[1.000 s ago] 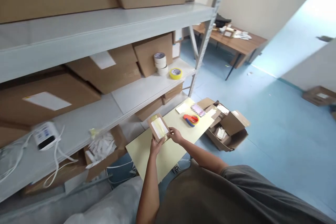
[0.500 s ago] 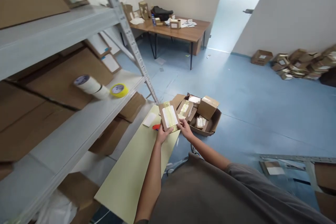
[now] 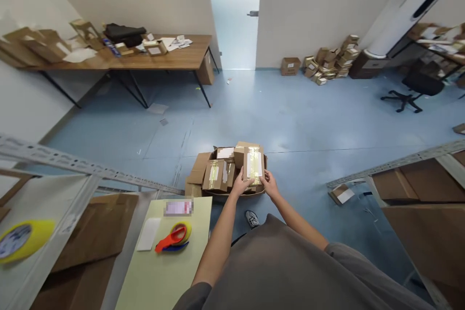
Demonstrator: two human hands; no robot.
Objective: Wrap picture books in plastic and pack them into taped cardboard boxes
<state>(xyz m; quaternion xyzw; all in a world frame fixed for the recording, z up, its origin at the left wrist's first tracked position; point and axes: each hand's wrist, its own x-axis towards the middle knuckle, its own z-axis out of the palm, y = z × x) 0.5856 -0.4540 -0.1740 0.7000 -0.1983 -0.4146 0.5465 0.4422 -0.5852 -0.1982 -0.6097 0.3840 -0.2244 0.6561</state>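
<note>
Hiding part of the carton [image 3: 199,168] is a held box [image 3: 254,163].

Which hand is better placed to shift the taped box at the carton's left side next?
Probably the left hand: it is nearer that taped box in the open carton, while the right hand grips the opposite side of the held package. Both hands hold it.

At our left, a yellow desk [image 3: 174,276] bears a white card [image 3: 148,234], a tape dispenser [image 3: 171,239] and a blurred item [image 3: 178,208], while a tape roll [image 3: 41,233] sits on the shelf [image 3: 54,189] beside it. Before us, the blue floor [image 3: 308,121] carries an open carton [image 3: 199,168], piled boxes [image 3: 330,60] and a chair [image 3: 424,83].
</note>
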